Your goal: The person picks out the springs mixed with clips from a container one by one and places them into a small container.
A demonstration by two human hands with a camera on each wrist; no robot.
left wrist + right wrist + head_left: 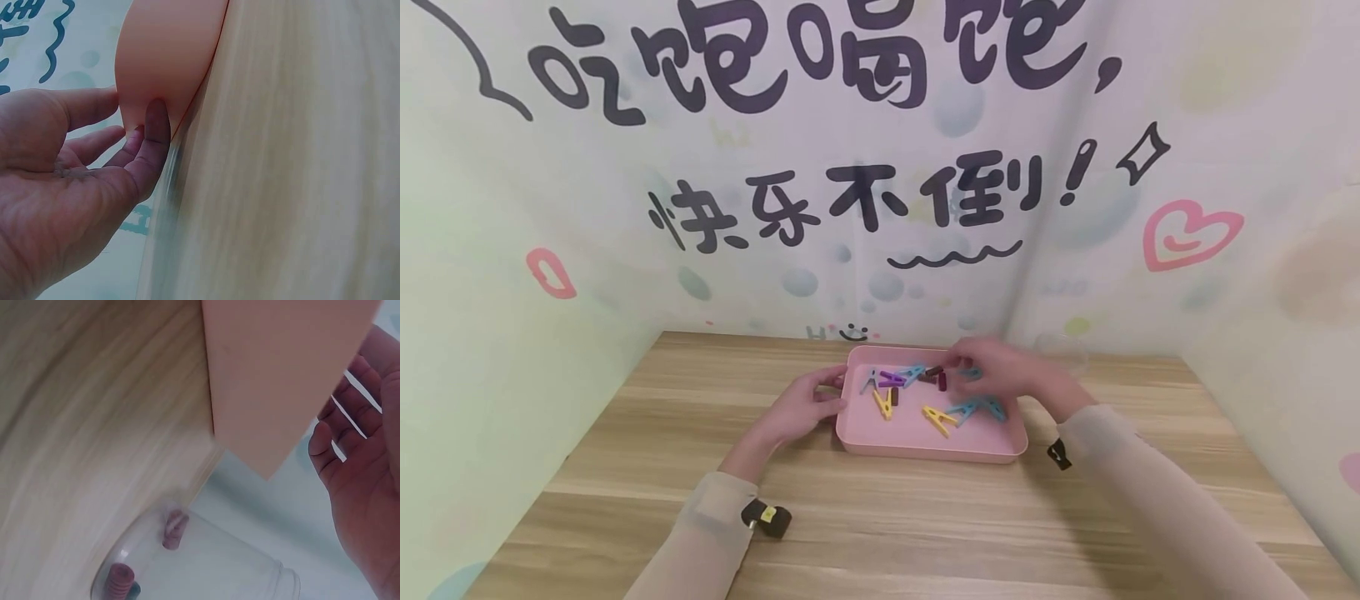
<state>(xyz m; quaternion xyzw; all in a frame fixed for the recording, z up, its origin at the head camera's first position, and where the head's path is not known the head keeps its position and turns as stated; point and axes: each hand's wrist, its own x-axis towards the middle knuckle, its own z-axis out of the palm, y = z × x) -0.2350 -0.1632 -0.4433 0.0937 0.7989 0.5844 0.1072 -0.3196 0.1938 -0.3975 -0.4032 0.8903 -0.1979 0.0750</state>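
A pink tray (917, 452) holds clothespins (883, 404) and dark pieces (942, 382); a clear jar (219, 565), ridged lumps (119, 582). Left hand (801, 407) touches the tray, fingers relaxed; right hand (1000, 367) above it, grip unclear.

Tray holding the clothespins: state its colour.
The tray is pink, clearest in the head view.

A wooden table (880, 533) carries pink tray (867, 430), jar (231, 565).

From my remote feed I'd call this a small staged booth: white, cloth-like printed sheeting (737, 296) with bold black Chinese lettering (870, 200) rises around the pale brown wood-grain table's (880, 533) left, far and right edges.
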